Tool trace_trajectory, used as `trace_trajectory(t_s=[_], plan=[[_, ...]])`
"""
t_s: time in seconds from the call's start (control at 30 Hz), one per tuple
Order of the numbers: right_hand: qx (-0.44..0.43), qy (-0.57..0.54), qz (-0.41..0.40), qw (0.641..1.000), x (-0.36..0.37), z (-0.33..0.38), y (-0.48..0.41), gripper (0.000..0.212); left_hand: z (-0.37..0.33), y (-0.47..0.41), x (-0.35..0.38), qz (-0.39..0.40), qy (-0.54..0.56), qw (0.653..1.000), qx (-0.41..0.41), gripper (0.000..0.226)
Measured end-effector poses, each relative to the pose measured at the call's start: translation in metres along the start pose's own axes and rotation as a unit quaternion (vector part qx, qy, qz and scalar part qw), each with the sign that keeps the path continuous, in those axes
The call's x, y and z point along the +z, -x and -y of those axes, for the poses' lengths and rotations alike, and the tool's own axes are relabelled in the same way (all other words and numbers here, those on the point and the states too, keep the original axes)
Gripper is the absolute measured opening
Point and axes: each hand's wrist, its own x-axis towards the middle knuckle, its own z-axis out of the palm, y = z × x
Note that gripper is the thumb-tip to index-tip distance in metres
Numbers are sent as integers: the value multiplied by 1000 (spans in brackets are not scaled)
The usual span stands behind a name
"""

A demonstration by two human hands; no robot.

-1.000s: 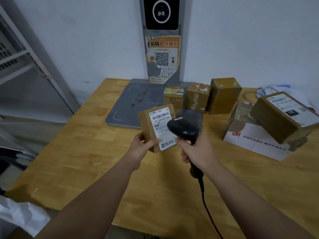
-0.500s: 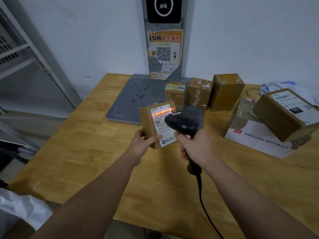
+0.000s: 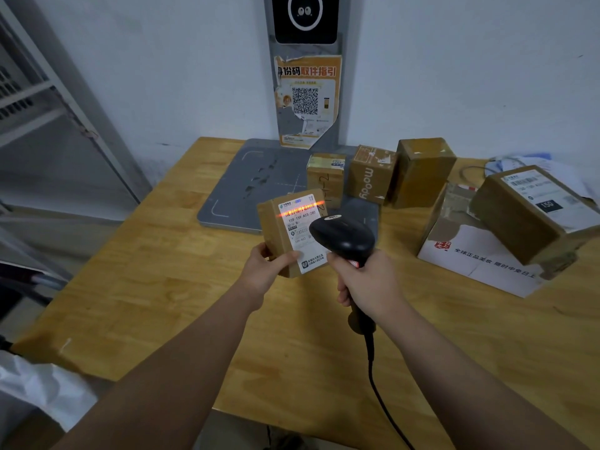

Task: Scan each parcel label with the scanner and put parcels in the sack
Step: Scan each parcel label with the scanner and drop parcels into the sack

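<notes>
Parcel (image 3: pixel 281 233), a small brown cardboard box, is gripped by the left hand (image 3: pixel 264 271). Its white label (image 3: pixel 302 230) is crossed by orange light. The smooth black scanner (image 3: pixel 344 237) is gripped by the right hand (image 3: pixel 370 284).

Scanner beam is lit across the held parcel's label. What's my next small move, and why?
Probably swing the left hand with the parcel down-left toward the white sack. The red beam from the scanner in the right hand crosses the barcode on the label, so this one looks read, though no confirmation shows.
</notes>
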Motion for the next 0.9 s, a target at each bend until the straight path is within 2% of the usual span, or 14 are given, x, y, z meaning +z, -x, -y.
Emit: trace_trajectory(t_s=[0.13,0.3,0.6,0.9], plan=[[9,-6,-3,1000,-1,-5,3,34,-2,2,1,-7,6,1000,-7,109],[13,-5,13,1000,-5,-2,4,35,0,-1,2,-20,1,1000,-14,90],[9,34,30,999,-14,14,-7,23,1,-2,0,-30,-22,999,0,83],[6,-25,35,999,-9,5,0,19,-1,22,-2,-32,-24,999,-1,75]])
